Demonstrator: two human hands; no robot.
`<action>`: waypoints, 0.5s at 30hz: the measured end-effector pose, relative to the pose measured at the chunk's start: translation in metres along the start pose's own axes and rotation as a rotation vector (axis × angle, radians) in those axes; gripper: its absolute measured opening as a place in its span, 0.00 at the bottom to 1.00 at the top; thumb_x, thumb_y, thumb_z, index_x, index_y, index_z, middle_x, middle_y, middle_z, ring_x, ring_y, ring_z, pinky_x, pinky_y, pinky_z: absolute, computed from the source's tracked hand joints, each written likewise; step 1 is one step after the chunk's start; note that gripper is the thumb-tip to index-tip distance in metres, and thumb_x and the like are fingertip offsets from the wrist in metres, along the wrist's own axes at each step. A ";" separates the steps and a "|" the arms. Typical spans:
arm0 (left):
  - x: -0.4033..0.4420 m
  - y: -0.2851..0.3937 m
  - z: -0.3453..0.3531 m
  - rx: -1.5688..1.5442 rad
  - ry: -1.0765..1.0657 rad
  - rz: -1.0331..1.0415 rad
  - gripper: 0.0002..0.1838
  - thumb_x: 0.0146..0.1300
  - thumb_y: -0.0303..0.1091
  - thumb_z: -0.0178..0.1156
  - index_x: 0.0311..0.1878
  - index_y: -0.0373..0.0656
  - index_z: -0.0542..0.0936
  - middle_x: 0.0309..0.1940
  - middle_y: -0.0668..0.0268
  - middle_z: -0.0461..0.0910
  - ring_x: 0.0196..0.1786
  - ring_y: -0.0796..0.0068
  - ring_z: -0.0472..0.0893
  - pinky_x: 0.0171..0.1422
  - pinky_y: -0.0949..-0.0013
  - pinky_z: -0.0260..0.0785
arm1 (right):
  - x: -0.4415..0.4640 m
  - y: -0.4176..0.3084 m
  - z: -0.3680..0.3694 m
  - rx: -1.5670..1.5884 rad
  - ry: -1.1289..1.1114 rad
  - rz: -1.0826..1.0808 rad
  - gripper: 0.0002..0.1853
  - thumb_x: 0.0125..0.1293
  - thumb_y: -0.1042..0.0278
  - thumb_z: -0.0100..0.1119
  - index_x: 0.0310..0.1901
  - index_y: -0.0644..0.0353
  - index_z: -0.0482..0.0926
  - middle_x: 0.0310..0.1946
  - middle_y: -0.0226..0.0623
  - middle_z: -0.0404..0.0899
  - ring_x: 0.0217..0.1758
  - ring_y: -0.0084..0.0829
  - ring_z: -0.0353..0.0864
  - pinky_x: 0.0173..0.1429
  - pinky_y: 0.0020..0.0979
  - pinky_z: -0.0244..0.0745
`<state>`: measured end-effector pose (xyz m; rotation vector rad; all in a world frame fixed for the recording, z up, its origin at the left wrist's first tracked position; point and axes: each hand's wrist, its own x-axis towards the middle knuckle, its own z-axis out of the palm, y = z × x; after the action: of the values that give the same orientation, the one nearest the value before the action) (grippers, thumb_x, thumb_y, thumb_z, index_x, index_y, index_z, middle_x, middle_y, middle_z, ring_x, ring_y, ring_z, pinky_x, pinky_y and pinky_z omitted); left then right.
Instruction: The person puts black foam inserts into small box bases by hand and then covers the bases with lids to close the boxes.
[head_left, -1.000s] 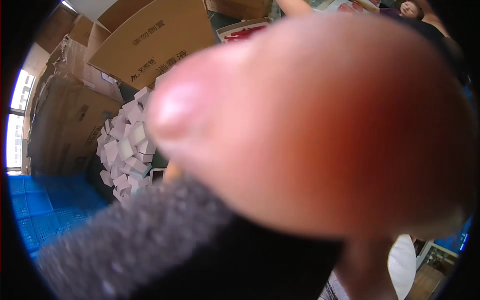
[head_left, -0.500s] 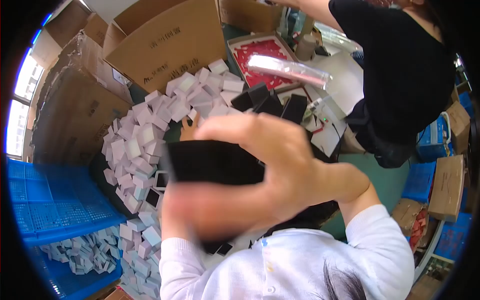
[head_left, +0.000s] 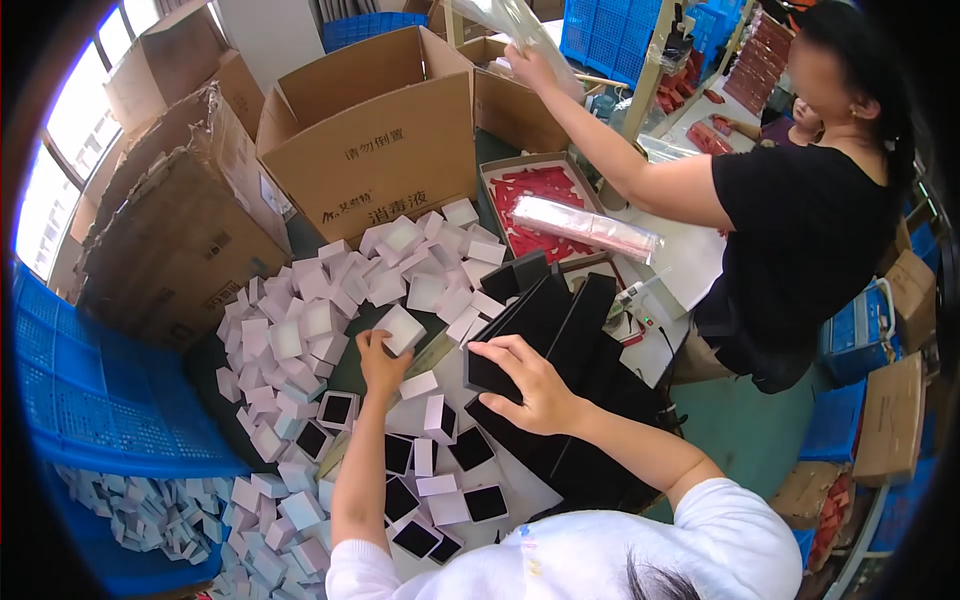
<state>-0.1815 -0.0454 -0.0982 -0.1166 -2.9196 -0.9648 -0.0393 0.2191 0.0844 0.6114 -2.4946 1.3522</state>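
Note:
My left hand grips a small white box by its near side, over the pile of white boxes. To its right, my right hand has its fingers and thumb around the near end of a long black box. That box lies among other long black boxes. Between my forearms are several small boxes with black faces, lying on the white surface.
Loose white boxes are heaped at the left. Behind them stands a big carton. A blue crate is at far left. A tray of red pieces bears a plastic-wrapped bundle. A co-worker in black reaches across at the right.
My right hand has moved away from the camera, down to the black boxes, with the black box. My left hand now has a white box. The co-worker's arm is more in view, holding clear plastic.

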 end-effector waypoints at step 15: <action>-0.148 0.126 -0.075 -1.335 -0.524 -0.122 0.54 0.39 0.15 0.65 0.73 0.48 0.53 0.65 0.59 0.63 0.66 0.63 0.70 0.65 0.62 0.70 | -0.018 0.017 0.030 -0.029 -0.334 -0.299 0.25 0.63 0.61 0.60 0.61 0.56 0.73 0.70 0.46 0.62 0.75 0.50 0.55 0.76 0.54 0.46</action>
<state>-0.0201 0.0033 0.0244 -0.2642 -1.9919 -3.0281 -0.0312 0.2066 0.0484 1.2369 -2.5243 1.1796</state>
